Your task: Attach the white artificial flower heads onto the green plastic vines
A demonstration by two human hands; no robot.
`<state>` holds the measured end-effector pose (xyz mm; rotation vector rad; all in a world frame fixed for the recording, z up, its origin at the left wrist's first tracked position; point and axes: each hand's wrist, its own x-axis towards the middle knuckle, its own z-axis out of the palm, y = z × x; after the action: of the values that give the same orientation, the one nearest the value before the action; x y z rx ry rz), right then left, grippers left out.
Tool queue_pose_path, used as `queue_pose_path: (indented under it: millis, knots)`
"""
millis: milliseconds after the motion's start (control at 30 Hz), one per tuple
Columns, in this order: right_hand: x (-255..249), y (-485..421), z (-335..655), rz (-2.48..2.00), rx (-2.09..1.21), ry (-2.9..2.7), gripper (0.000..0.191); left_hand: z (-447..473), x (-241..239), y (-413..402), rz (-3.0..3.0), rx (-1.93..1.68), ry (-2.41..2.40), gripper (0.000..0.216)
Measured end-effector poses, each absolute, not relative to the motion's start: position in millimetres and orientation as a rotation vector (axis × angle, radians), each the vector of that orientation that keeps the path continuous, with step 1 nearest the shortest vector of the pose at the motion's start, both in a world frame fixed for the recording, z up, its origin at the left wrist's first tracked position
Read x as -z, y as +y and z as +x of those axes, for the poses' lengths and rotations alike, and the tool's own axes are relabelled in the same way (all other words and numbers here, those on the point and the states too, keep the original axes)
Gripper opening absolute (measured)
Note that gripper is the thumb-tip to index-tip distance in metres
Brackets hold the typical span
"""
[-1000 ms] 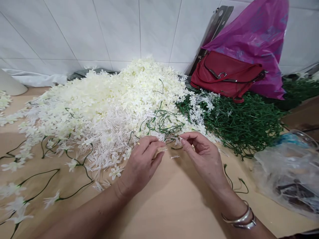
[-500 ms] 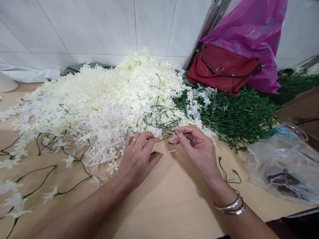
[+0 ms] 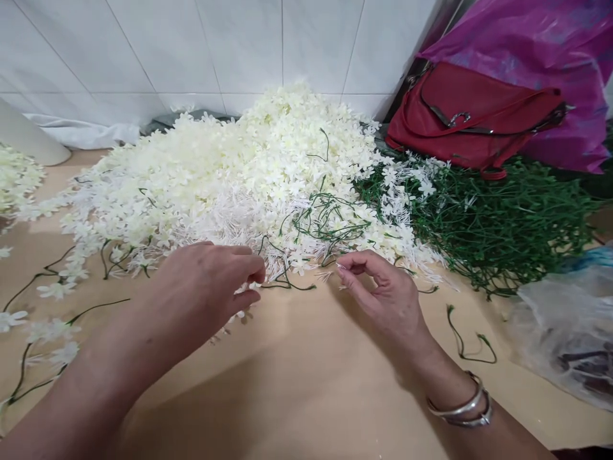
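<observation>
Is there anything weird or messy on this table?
Yes. A red handbag sits on the green stems, half under a purple plastic bag, which looks odd beside craft flowers. Loose white flowers and one bare green stem lie scattered away from the big white flower pile.

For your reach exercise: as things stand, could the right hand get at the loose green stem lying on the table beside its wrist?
Probably yes. The green stem lies alone on bare table, just right of the right hand, with nothing over it or between them.
</observation>
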<state>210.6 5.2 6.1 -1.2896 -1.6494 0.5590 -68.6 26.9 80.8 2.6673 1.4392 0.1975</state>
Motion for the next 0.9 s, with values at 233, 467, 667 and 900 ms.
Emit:
queue_pose_path:
  millis: [233,467,667,900]
  knots:
    - [-4.7,7.2,212.3,-1.3,-0.568,-1.66,0.006,-82.2,-58.1,20.0,2.574,-0.083,1.463,0.02]
    - [-4.3,6.5,209.4,-1.261,-0.571,-1.677,0.007,-80.0,-61.8,12.7,2.386,-0.137,1.435,0.016]
    - [-5.0,4.7,207.0,-1.264,-0.611,-1.655,0.006,-45.4,-66.5,22.0,1.692,-0.713,1.264,0.023]
    - [-4.0,4.6,207.9,-1.233,-0.63,-1.68,0.008,-17.2,-33.9,19.2,1.112,-0.933,1.102,0.033]
